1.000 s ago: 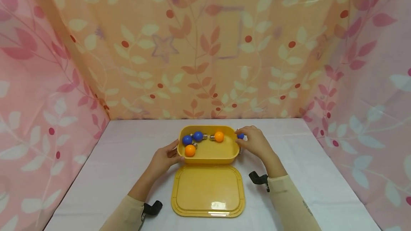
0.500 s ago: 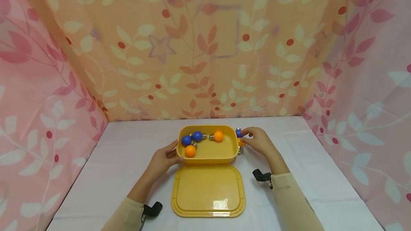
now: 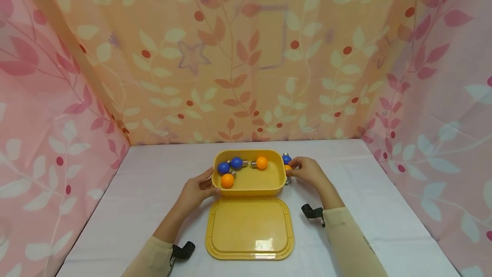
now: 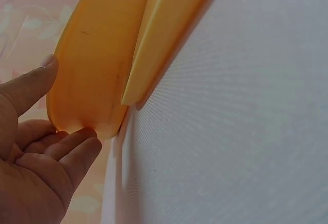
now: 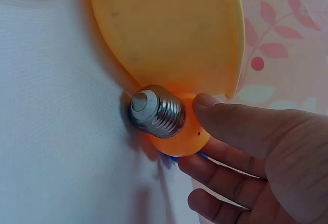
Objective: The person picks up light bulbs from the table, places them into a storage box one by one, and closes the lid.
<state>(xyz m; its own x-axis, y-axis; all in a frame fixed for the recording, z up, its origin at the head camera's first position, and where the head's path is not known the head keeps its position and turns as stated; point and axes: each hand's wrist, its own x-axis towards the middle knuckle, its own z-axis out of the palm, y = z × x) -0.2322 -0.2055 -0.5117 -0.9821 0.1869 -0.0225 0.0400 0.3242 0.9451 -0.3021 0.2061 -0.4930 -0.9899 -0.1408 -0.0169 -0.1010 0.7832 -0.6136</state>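
Note:
A yellow plastic box (image 3: 250,193) stands uncovered on the table, with two blue light bulbs (image 3: 236,163) and two orange ones (image 3: 227,180) lying inside. My left hand (image 3: 195,190) holds its left end between thumb and fingers; the left wrist view shows the thumb at the rim and fingertips against the wall. Outside the right end, an orange light bulb (image 5: 177,142) lies with its metal screw base toward me. My right hand (image 3: 307,172) pinches its round part between thumb and fingers. Just beyond it is a blue light bulb (image 3: 286,159), mostly hidden in the right wrist view.
The box's yellow lid (image 3: 250,228) lies flat on the white-covered table (image 3: 134,191), right in front of the box. Floral cloth (image 3: 238,54) hangs behind the table and along both sides. A black wrist camera (image 3: 312,211) sticks out from each sleeve.
My right hand has let go of the blue bulb beside the box's right end. It has shifted a little toward me onto the orange bulb. The left hand stays in place.

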